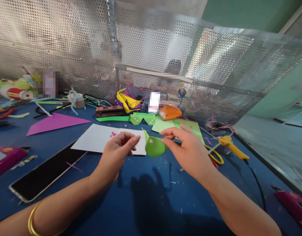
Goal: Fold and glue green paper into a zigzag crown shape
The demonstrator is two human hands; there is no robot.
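Observation:
My right hand pinches a bright green paper cutout between thumb and fingertips, over the front part of the blue table. One small pale pink square sits on the cutout's surface. Just left of the cutout, my left hand is closed, thumb against forefinger; anything between them is too small to make out. Below and behind that hand lies a white paper sheet with tiny magenta bits on it. Farther back rests a green paper eyeglass shape dotted with small squares.
A yellow glue gun with a black cord lies at right. Purple paper, a long black flat panel and a magenta tool are at left. Behind stand yellow and purple paper shapes, an orange packet and a perforated metal screen.

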